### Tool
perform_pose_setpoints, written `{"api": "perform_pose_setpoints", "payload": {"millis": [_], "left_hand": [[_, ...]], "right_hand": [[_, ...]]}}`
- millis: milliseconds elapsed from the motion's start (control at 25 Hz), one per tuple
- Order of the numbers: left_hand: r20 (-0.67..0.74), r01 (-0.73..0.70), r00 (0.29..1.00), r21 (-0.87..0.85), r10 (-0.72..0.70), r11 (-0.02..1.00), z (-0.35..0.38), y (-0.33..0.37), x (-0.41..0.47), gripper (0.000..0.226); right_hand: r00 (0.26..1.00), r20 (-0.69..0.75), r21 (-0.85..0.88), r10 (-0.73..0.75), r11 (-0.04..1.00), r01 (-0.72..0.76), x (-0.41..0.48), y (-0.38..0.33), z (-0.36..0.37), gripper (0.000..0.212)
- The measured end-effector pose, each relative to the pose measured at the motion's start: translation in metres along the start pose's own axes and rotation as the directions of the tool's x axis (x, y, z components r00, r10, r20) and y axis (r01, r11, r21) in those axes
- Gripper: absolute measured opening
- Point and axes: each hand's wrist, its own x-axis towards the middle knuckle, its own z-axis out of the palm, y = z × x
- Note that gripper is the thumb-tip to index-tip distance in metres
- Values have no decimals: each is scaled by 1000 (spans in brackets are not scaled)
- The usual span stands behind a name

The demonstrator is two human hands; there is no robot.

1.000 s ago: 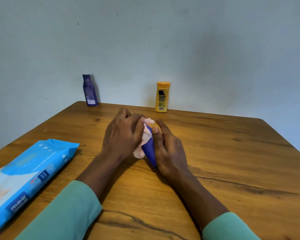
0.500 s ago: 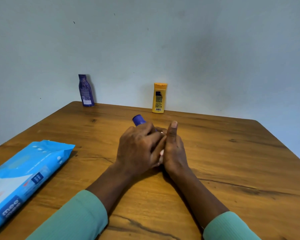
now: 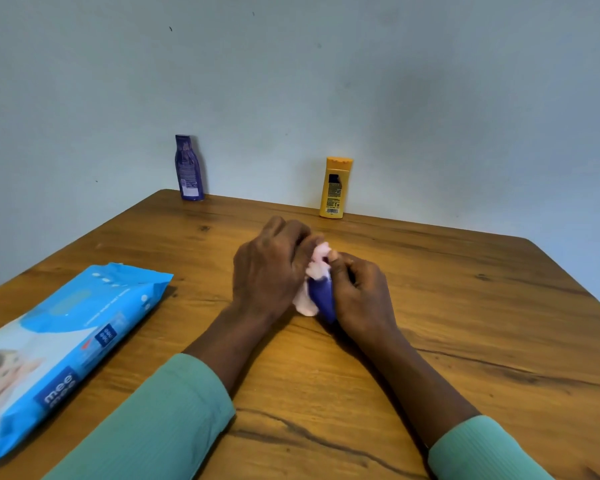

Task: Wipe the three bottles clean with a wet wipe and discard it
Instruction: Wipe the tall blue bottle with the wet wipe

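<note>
A small dark blue bottle (image 3: 321, 299) sits between my hands at the middle of the table, mostly hidden. My right hand (image 3: 361, 299) grips it from the right with curled fingers. My left hand (image 3: 271, 271) holds a pale pink wet wipe (image 3: 312, 271) against the bottle's top and left side. A purple bottle (image 3: 187, 168) stands upright at the table's far left corner by the wall. A yellow bottle (image 3: 336, 188) stands upright at the far edge, behind my hands.
A blue wet-wipe pack (image 3: 59, 348) lies flat at the left of the wooden table (image 3: 465, 323). The wall rises right behind the far edge. The table's right corner is rounded.
My left hand has slid the wipe up over the bottle's top, so the blue cap is covered now. My right hand's fingers have curled round the bottle.
</note>
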Motion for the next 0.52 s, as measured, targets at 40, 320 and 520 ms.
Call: {"api": "perform_pose_setpoints", "payload": {"millis": [40,320,520], "left_hand": [[34,-84,996,-50,85,995,3,10,-5,31],[-15,-91,996,-418,93,904,11,19,-9,24],[172,453,832,-758,-527,469,0,-15,7,16]], "right_hand": [[995,-68,159,67,986,-55,3,3,-1,34],[967,47,623,250,749,-224,8,-2,-23,41],[961,235,304,146,928,-215,6,-6,-22,46]]}}
